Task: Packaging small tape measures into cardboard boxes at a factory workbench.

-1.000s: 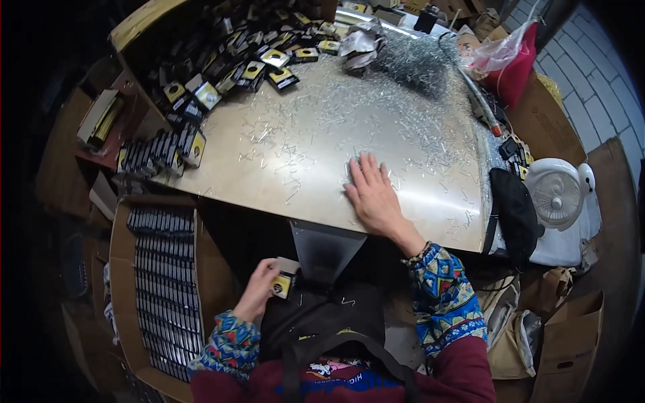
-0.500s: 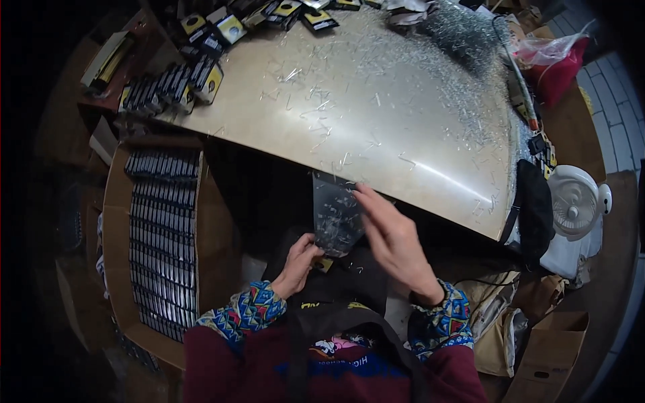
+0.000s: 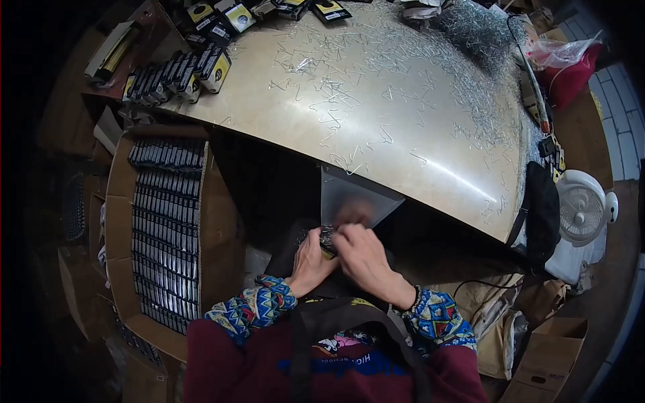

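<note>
A grey metal chute (image 3: 349, 193) slopes down from the table's near edge toward my lap. At its lower end my left hand (image 3: 309, 258) is closed around a small black and yellow box (image 3: 328, 254), mostly hidden by the fingers. Bent metal wire pieces (image 3: 327, 236) are bunched at the box's mouth. Right beside it, my right hand (image 3: 366, 260) curls its fingers down over these pieces; its fingertips are partly hidden and slightly blurred. A smeared reflection shows on the chute above it.
Loose wire pieces (image 3: 336, 101) lie scattered over the table (image 3: 269, 124), with a dense heap (image 3: 480, 30) at the far right. Small boxes (image 3: 181, 74) stand at the table's left. A carton (image 3: 121, 221) filled with rows of boxes is at my left; a white fan (image 3: 581, 208) at right.
My right hand has come down from the chute's right side to its lower end, fingers now curled. Wire pieces that covered the chute have moved down, leaving its surface mostly bare.
</note>
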Available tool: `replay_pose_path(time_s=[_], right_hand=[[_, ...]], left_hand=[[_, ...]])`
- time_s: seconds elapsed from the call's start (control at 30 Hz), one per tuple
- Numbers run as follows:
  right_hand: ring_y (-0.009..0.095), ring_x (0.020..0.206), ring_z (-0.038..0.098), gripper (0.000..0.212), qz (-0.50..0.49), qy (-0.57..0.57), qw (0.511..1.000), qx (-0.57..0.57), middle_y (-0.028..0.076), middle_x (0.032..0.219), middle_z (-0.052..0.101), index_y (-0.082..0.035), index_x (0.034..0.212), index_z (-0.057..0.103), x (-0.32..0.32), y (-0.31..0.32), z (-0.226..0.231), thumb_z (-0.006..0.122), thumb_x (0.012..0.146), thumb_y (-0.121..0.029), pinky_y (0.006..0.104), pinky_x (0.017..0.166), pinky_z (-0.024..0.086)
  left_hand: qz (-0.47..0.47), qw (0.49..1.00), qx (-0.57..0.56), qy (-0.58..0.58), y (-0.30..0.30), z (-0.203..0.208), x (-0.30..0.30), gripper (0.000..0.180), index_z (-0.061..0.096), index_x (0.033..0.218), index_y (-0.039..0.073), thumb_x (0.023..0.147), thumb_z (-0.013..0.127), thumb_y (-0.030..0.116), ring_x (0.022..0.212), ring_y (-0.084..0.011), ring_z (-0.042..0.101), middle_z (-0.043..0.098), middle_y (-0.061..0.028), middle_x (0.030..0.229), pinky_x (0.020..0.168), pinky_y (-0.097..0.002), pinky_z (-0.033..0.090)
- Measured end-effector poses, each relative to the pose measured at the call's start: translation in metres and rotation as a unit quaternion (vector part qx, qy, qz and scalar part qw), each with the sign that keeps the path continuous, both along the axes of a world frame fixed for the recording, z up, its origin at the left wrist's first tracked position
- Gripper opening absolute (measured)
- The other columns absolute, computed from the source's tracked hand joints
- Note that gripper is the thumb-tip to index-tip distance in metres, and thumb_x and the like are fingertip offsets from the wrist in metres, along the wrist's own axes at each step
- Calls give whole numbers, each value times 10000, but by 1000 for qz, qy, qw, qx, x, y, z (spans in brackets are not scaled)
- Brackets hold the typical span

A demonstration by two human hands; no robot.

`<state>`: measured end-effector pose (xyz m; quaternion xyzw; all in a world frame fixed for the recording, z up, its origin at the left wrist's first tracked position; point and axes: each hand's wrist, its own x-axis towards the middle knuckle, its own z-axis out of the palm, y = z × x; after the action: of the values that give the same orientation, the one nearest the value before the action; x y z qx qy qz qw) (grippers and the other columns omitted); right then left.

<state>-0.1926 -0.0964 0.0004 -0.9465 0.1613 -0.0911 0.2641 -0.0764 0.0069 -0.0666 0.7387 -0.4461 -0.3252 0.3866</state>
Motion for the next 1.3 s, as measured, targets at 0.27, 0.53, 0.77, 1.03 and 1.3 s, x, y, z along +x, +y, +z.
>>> replay_pose_path(time_s=[0.27,0.53,0.77,1.03,1.3], right_hand=[[299,986,555,390,24,0,997,79,143,1115,586,27,1151,591,-9,1,1,636,772,-52,375,821,443],[280,779,682,224,-125,-93,956,250,163,920,682,4,1077,658,-7,-23,29,667,877,-97,326,677,537],[279,733,686,169,-208,-115,969,67,182,854,674,1,996,673,-4,-54,35,655,838,-55,323,641,526],[217,710,658,182,-253,-157,931,210,121,861,683,18,1003,675,-4,-57,54,687,835,-52,288,654,517],[354,992,615,342,-136,-235,963,11,192,1155,625,-17,1107,662,2,-45,35,744,777,-48,381,810,529]], left_hand=[[-54,997,-5,-60,12,-10,17,632,421,1210,-19,708,766,149,956,-418,590,570,-232,1047,796,-443,498],[-22,987,-149,-63,8,19,34,771,434,1262,-6,604,817,116,887,-351,604,559,-195,1037,759,-394,512],[-38,961,-201,-184,-33,60,28,1003,255,1429,-51,637,838,147,1202,-363,457,454,-206,1347,1026,-430,351],[-9,988,-147,-52,-52,72,31,767,385,1316,-2,692,807,136,1004,-349,612,584,-198,1146,845,-392,507],[-6,974,-228,-8,-60,70,25,717,402,1286,36,703,806,138,984,-347,623,577,-208,1139,813,-391,525]])
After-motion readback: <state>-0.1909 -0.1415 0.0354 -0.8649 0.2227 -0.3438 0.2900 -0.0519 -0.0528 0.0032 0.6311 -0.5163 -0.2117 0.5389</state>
